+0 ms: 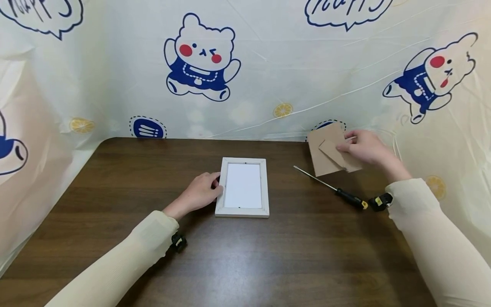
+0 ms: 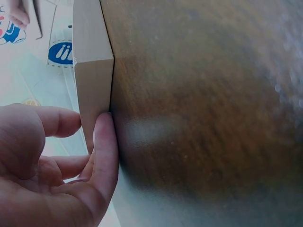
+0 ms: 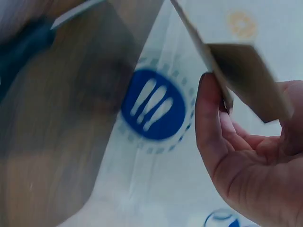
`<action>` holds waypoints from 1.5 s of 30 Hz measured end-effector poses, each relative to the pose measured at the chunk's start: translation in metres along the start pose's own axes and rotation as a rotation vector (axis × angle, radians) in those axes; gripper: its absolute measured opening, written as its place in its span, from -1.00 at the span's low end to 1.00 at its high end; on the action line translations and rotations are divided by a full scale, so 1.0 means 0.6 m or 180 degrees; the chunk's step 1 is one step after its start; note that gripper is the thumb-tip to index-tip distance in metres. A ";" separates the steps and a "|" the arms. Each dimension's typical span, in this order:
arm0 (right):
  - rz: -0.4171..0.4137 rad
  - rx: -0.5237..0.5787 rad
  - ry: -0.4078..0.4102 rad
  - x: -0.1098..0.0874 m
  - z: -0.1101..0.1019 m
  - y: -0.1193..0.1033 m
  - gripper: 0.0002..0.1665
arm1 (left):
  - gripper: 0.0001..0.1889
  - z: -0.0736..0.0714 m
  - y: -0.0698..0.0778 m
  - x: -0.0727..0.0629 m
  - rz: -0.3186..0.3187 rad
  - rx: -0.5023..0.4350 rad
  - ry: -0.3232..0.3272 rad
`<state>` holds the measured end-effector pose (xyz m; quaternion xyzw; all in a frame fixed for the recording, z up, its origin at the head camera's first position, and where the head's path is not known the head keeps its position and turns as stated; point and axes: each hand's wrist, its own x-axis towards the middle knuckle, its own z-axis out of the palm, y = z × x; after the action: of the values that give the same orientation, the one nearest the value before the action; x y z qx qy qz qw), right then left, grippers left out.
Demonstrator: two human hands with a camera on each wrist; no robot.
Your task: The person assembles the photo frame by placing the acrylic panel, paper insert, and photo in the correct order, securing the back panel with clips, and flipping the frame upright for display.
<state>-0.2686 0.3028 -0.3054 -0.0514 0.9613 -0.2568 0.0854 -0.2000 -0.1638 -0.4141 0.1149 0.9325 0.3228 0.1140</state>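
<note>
A white picture frame point(image 1: 265, 185) lies face down on the brown table, a plain white sheet point(image 1: 243, 186) showing within its rim. At its left edge, my left hand point(image 1: 199, 190) holds the frame by the side; in the left wrist view the fingers point(image 2: 105, 151) lie against the frame's edge point(image 2: 94, 80) close to the tabletop. My right hand point(image 1: 366, 147) pinches a brown backing board point(image 1: 320, 157) with a stand flap point(image 1: 330, 152) at the table's back right. From the right wrist, the flap point(image 3: 253, 78) stands out at an angle from the board.
A screwdriver point(image 1: 347, 198) with a black and yellow handle lies on the table right of the frame, its shaft pointing back left. Behind the table point(image 1: 126, 187) hangs a pale curtain point(image 1: 268, 64) printed with bears and lemon slices.
</note>
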 end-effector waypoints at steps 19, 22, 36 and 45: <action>-0.0347 0.0795 -0.0262 -0.017 0.075 -0.126 -0.35 | -0.41 0.000 0.001 -0.001 -0.0069 -0.0039 0.0001; -0.0372 0.0960 -0.0301 -0.017 0.085 -0.137 -0.36 | -0.41 0.000 0.000 -0.001 -0.0071 -0.0038 -0.0002; -0.0350 0.1302 -0.0466 -0.027 0.151 -0.170 -0.43 | -0.41 0.002 -0.001 -0.001 -0.0042 -0.0053 -0.0006; -0.0279 0.1704 -0.0564 -0.024 0.192 -0.187 -0.41 | -0.40 0.001 -0.003 -0.001 -0.0047 -0.0074 -0.0008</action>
<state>-0.2265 0.1523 -0.3457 -0.0907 0.8449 -0.4994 0.1685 -0.1996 -0.1649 -0.4157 0.1072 0.9294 0.3326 0.1189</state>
